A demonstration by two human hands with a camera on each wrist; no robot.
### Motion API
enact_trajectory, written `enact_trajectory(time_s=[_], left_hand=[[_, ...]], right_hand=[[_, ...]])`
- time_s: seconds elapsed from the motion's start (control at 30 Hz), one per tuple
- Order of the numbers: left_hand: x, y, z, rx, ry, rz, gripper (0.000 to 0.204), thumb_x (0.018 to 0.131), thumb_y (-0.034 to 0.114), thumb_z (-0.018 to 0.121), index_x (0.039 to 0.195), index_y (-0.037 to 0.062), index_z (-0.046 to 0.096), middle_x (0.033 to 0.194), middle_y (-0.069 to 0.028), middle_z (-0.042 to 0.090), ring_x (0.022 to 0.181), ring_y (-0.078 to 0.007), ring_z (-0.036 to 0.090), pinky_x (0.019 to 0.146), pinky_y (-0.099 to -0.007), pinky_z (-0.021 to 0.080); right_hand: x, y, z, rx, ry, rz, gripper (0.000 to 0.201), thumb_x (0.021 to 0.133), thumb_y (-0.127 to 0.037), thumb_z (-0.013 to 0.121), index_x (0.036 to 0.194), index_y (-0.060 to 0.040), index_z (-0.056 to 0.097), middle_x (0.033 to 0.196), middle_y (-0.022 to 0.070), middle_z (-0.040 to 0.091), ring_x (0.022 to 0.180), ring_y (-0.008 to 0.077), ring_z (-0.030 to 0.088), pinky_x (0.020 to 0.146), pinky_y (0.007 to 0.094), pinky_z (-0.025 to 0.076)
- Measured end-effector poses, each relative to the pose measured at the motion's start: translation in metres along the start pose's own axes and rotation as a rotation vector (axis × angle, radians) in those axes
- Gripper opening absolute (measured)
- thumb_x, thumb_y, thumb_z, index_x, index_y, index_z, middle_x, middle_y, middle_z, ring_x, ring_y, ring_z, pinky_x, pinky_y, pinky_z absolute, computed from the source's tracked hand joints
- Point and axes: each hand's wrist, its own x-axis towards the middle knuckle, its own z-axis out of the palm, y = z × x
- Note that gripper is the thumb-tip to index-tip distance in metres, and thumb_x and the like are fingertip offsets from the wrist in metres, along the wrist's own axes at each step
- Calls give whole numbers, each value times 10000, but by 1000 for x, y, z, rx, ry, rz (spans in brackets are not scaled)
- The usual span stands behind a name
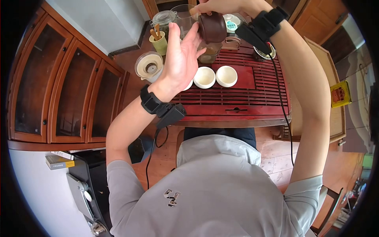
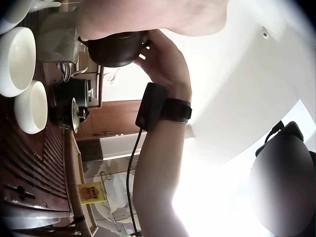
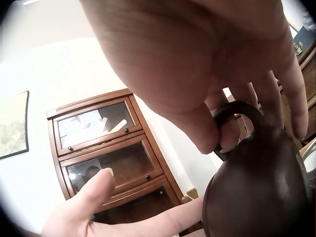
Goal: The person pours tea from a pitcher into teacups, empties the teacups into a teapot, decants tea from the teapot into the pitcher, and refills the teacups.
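Observation:
A dark brown clay teapot [image 1: 214, 29] is held up above the far side of the slatted red tea tray [image 1: 237, 110]. My right hand [image 1: 227, 6] grips it by its loop handle [image 3: 242, 109], seen in the right wrist view with the fingers curled through. My left hand [image 1: 181, 63] has straight fingers, their tips at the teapot's side, and its thumb sticks up. Beneath the teapot stands a clear glass pitcher [image 1: 209, 55], partly covered by it. Two white cups, one in the middle [image 1: 204, 78] and one on the right [image 1: 227, 76], stand nearer me; a third is mostly hidden by my left wrist.
Left of the tray stand a strainer on a glass vessel [image 1: 150, 65], a green holder with wooden tools [image 1: 159, 42] and a lidded glass jar [image 1: 162, 19]. A bowl of dark contents [image 1: 263, 53] is at the right. Cables hang from both wrists.

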Motion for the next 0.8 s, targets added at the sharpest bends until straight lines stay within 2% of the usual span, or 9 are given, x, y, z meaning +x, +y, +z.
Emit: enact_trajectory(time_s=[0.17, 0.23, 0.27, 0.3, 0.37, 0.47, 0.57, 0.63, 0.8], left_hand=[[7, 11, 0, 314, -63, -15, 1098, 935, 822, 103, 1592, -54, 32, 1684, -219, 76, 1570, -302, 27, 1245, -461, 5], [11, 7, 0, 345, -49, 7, 1051, 959, 789, 87, 1594, -47, 74, 1688, -204, 68, 1571, -287, 17, 1247, -452, -12], [12, 9, 4, 425, -85, 8, 1042, 962, 786, 92, 1595, -42, 94, 1690, -195, 68, 1571, -279, 5, 1248, -450, -18], [12, 12, 9, 503, -120, 10, 1033, 966, 782, 96, 1596, -36, 114, 1692, -186, 67, 1571, -271, -7, 1249, -447, -25], [13, 19, 20, 510, -164, 6, 968, 999, 740, 116, 1596, -21, 152, 1690, -174, 92, 1570, -252, 24, 1259, -419, 13], [26, 11, 25, 768, -287, -23, 853, 1052, 645, 135, 1593, -12, 188, 1672, -180, 172, 1558, -233, 130, 1266, -362, 102], [16, 10, 52, 1120, -307, 50, 881, 1031, 683, 129, 1589, 12, 247, 1657, -237, 192, 1559, -320, 133, 1256, -422, 90], [17, -1, 65, 1213, -358, 65, 912, 1013, 711, 114, 1590, 19, 255, 1647, -273, 185, 1560, -353, 112, 1245, -459, 81], [6, -36, 84, 1269, -365, 245, 796, 1044, 623, 295, 1545, 8, 364, 1610, -295, 267, 1526, -395, 200, 1231, -478, 143]], right_hand=[[-28, 14, -10, -5, -9, 26, 403, 953, -353, 659, 875, 34, 740, 794, 148, 716, 741, 208, 651, 693, 339, 510], [-34, 37, 7, 478, 69, -93, 411, 941, -330, 686, 869, 72, 731, 732, 143, 691, 705, 188, 635, 658, 322, 502], [-49, 34, -1, 242, 113, 144, 358, 936, -239, 674, 934, 117, 707, 700, 170, 681, 657, 239, 665, 612, 340, 508], [-57, 39, 6, 230, 105, 146, 358, 936, -239, 674, 934, 117, 707, 700, 170, 681, 657, 239, 665, 612, 340, 508], [-74, 66, 24, 518, 342, 98, 374, 876, -317, 715, 923, 53, 738, 798, 78, 693, 748, 167, 640, 703, 339, 513], [-110, 73, 27, 605, 376, 185, 378, 904, -337, 733, 958, 37, 741, 837, 7, 666, 782, 94, 603, 695, 271, 486], [-147, 86, 43, 727, 473, 209, 278, 939, -234, 707, 908, 42, 724, 818, -9, 629, 732, 69, 554, 658, 216, 435], [-172, 92, 67, 773, 685, 217, 237, 930, -193, 725, 883, 39, 714, 809, -17, 625, 715, 62, 545, 658, 212, 433], [-219, 90, 106, 614, 836, 344, 231, 928, -167, 727, 830, 42, 724, 998, 73, 698, 930, 121, 605, 798, 260, 474]])
